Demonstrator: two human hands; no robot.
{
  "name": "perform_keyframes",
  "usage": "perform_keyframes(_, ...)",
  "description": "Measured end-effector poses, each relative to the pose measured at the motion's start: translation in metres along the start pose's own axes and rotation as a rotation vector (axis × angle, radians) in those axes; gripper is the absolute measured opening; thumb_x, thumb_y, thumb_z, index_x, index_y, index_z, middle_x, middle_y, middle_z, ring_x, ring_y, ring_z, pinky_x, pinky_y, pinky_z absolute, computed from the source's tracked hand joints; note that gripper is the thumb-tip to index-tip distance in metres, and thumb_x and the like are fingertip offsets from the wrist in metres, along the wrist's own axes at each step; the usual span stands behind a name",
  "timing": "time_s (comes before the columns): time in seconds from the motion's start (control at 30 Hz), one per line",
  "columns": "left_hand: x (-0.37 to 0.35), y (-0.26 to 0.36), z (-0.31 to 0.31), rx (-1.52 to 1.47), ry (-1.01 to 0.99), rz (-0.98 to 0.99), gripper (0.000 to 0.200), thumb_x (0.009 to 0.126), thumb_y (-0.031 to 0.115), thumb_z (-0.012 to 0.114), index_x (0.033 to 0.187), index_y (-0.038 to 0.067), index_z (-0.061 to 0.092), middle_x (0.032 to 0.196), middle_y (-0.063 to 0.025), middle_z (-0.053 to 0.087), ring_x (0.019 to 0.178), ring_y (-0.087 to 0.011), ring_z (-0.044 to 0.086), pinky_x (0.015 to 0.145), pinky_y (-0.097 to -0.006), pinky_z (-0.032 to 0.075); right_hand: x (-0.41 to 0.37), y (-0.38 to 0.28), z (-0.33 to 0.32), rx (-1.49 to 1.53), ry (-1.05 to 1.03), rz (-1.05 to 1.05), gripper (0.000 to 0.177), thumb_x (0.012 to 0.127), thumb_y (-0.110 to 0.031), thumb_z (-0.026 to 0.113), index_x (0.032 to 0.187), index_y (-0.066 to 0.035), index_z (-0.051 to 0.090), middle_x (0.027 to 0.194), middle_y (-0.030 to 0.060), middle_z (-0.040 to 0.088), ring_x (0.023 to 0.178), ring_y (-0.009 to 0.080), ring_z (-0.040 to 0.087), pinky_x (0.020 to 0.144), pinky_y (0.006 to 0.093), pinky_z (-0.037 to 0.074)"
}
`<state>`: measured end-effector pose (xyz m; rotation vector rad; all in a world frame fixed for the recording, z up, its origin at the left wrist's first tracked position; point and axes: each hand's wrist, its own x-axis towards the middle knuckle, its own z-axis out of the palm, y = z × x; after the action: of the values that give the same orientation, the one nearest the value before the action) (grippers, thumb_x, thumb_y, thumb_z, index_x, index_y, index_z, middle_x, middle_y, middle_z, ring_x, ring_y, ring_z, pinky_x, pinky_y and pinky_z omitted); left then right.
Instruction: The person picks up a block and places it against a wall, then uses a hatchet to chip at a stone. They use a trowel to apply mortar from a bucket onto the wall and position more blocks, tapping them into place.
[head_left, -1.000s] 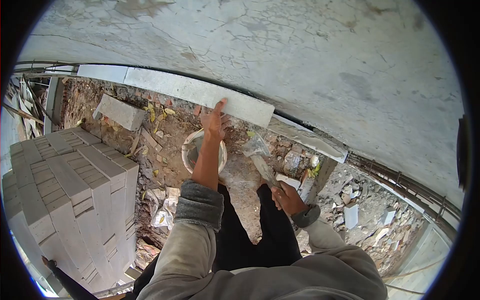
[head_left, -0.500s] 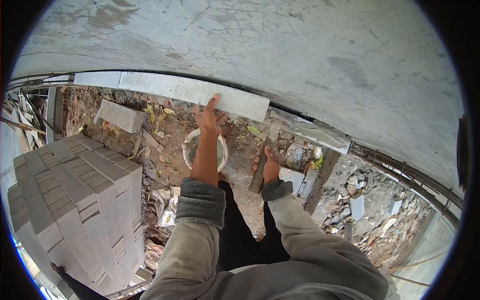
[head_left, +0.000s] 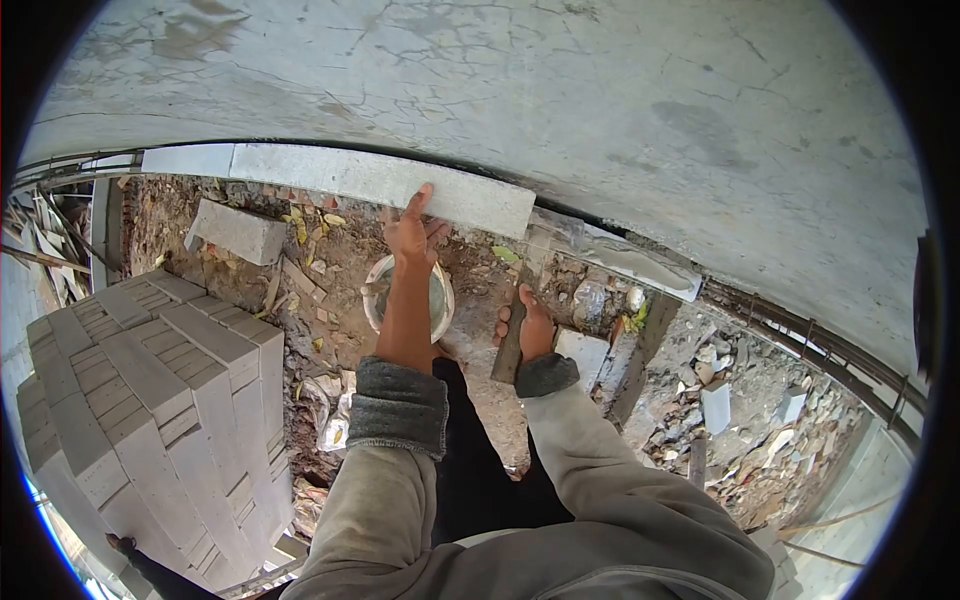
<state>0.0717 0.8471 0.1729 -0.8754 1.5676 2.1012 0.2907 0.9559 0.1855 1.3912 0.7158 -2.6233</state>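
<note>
My left hand (head_left: 408,238) holds the front edge of a long pale lightweight block (head_left: 380,182) in a row along the wall. Its thumb lies on the top face; the other fingers are at the front side, partly hidden. In my right hand (head_left: 533,325) is a wooden batten (head_left: 510,350), gripped with the thumb along it. The batten's far end is near the right end of the block. Beyond that end, wet mortar (head_left: 625,258) covers the lower course. Below my left forearm stands a round bucket (head_left: 440,300) with grey contents, partly hidden by the arm.
A tall stack of grey blocks (head_left: 150,400) stands at left. One loose block (head_left: 238,232) lies on the rubble-strewn soil. The cracked plaster wall (head_left: 560,100) rises beyond the row. Steel rebar (head_left: 800,345) runs along the right. Another person's hand (head_left: 120,543) is at lower left.
The view has shifted slightly, moving the scene a little left. Both hands keep their holds, the left on the block and the right on the batten.
</note>
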Motion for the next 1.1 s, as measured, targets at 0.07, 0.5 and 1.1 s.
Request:
perform_keyframes(0.07,-0.005,0.003,0.003,0.002,0.009,-0.001,0.117,0.074,0.026,0.087,0.158,0.007,0.007,0.127,-0.0234,0.057,0.088,-0.0355,0.066,0.064,-0.038,0.059,-0.014,-0.005,-0.01,-0.015,0.047,-0.006,0.035,0.098,-0.046,0.056,0.105,-0.013,0.058,0.072,0.0033,0.058,0.053,0.0207,0.057,0.046,0.04,0.047)
perform_keyframes(0.5,-0.007,-0.004,0.005,-0.176,-0.008,0.135,0.102,0.074,0.019,0.087,0.153,0.003,0.026,0.121,-0.0178,0.062,0.085,-0.0246,0.066,0.066,-0.0357,0.055,-0.077,-0.076,0.04,-1.511,-0.416,-0.733,0.058,0.093,-0.017,0.054,0.142,0.008,0.034,0.108,0.0395,0.059,0.096,0.055,0.062,0.08,0.0524,0.052)
perform_keyframes(1.1,0.001,-0.003,-0.001,-0.18,-0.026,0.115,0.062,0.088,0.019,0.074,0.139,0.004,0.042,0.121,-0.0134,0.06,0.099,-0.023,0.064,0.077,-0.0355,0.055,0.064,-0.053,0.275,-1.952,-0.632,-0.814,0.075,0.091,-0.016,0.053,0.158,-0.02,0.019,0.091,0.0324,0.066,0.081,0.05,0.064,0.076,0.0564,0.05)
